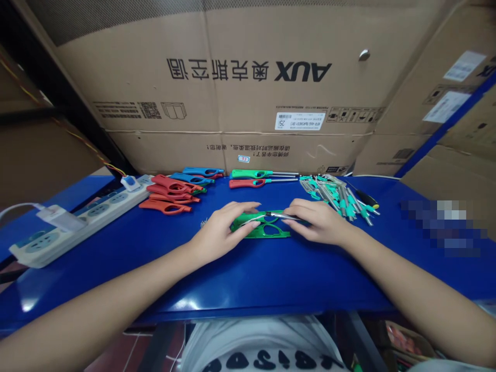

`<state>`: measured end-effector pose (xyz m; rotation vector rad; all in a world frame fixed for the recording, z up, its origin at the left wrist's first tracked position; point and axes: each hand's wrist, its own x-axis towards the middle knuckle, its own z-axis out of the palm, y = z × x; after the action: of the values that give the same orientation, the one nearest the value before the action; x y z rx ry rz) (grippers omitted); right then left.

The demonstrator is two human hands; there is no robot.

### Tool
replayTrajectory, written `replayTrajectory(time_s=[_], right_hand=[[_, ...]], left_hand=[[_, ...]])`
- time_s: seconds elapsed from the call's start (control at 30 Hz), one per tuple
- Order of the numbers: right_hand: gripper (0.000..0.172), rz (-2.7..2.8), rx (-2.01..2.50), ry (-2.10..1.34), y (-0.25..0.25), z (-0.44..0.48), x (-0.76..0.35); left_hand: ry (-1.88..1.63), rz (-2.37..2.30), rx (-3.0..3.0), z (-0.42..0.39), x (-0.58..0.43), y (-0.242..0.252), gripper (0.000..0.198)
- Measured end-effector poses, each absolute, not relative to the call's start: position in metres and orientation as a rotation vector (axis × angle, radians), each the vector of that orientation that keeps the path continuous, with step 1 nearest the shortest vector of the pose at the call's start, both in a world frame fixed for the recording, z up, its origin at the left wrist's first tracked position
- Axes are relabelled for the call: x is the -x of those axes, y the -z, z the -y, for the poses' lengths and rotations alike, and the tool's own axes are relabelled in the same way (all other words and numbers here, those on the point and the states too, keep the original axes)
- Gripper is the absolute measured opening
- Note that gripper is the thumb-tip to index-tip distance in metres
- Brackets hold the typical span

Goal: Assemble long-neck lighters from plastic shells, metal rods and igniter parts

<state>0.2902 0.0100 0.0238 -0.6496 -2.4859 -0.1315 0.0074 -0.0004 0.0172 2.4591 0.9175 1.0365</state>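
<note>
Head view: left hand (219, 230) is holding green casing pieces (263, 231) on the blue table (232, 279), right hand (320, 222) is pinching a metal tube (277, 215), apparently seating it, calling for careful alignment.

Behind the blue tabletop (217, 279) stands a large cardboard panel (240, 103) with upside-down AUX printing, a white label (299, 121) and a small blue-edged sticker (243, 159), while white labels (465, 65) also mark the cardboard at the right, beside a slanting blue bar (445, 130). At the left, a white power strip (116, 203) lies diagonally on the table, bearing a white adapter (64, 222) with a pale cord (17, 207) and a smaller plug (129, 182) fed by red-and-yellow wires (93, 150) near a black post (54, 77). Below, reddish floor tiles (120, 351) show.
</note>
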Motion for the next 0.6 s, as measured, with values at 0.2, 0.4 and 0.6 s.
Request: replayTrajectory(time_s=[0.2,0.4,0.6], right_hand=[[0.023,2.534,0.683,0.174,-0.013,-0.013,-0.287],[0.025,2.535,0.686,0.190,-0.010,-0.014,-0.286],[0.022,2.512,0.627,0.242,-0.012,-0.008,-0.281]], left_hand=[[-0.995,-0.871,-2.233,0.003,-0.013,-0.015,0.021],[-1.047,-0.908,-2.294,0.007,-0.015,-0.017,0.020],[-1.195,-0.909,-2.350,0.011,-0.015,-0.017,0.017]])
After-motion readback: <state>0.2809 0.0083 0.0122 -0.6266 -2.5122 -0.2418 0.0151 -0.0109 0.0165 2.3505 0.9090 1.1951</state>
